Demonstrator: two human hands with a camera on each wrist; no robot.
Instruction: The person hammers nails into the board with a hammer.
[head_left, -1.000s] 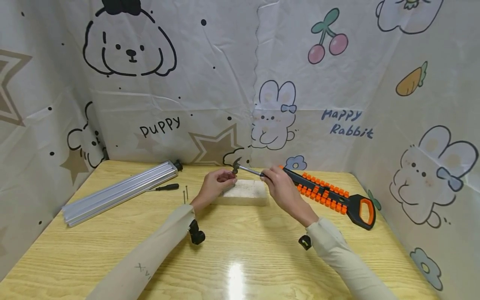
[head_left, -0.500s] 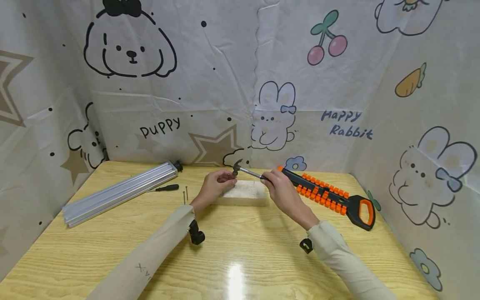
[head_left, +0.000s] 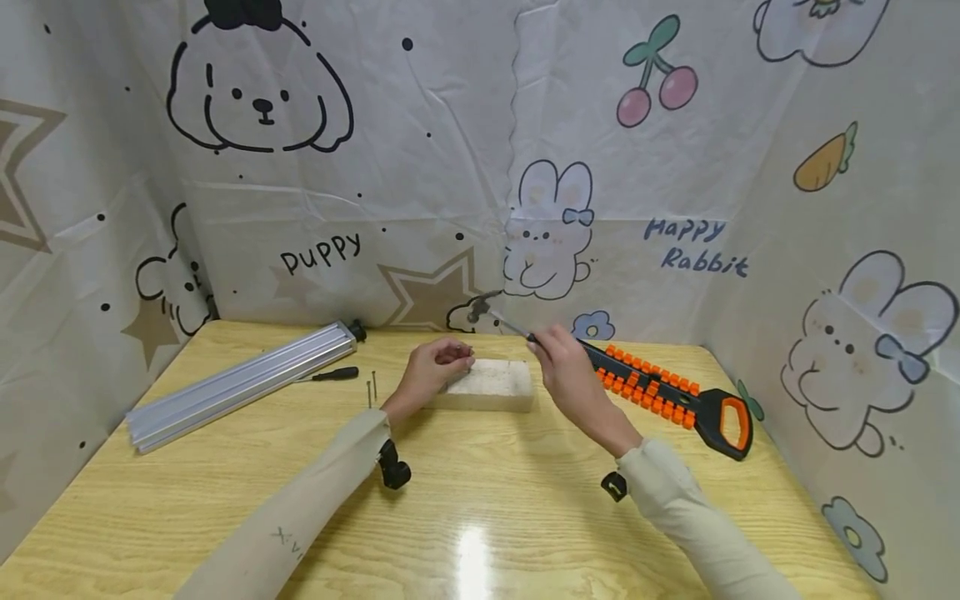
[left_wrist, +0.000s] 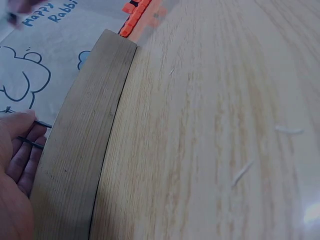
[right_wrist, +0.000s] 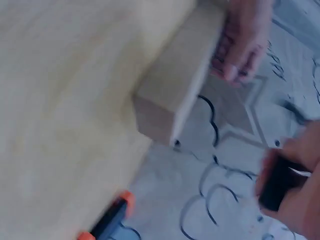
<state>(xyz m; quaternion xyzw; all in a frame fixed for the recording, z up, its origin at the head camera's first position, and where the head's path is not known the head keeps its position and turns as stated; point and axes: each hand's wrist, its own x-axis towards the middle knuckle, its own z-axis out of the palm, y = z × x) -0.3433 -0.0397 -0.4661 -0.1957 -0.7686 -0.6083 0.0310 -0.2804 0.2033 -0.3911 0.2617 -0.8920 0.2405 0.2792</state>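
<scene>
On the table lies a pale wooden block (head_left: 491,383), its long side facing me. My left hand (head_left: 435,367) is at its left end, thumb and fingers pinching a thin nail (left_wrist: 42,123) by the block's top. A second dark nail (left_wrist: 30,143) shows near those fingers in the left wrist view. My right hand (head_left: 567,371) grips the dark handle of a claw hammer (head_left: 479,311). The hammer head is raised above and behind the left fingertips, apart from the nail. In the right wrist view the hammer head is blurred.
Two loose nails (head_left: 371,389) are left of the block. Farther left are a black-handled screwdriver (head_left: 335,375) and a silver metal rail (head_left: 243,387). Right of the block is a black and orange toothed tool (head_left: 652,385). A printed cloth (head_left: 420,192) hangs behind the table.
The hammer head was low at the left fingertips; now it is lifted up and back from them. My right hand has shifted slightly right and up. The left hand stays on the block.
</scene>
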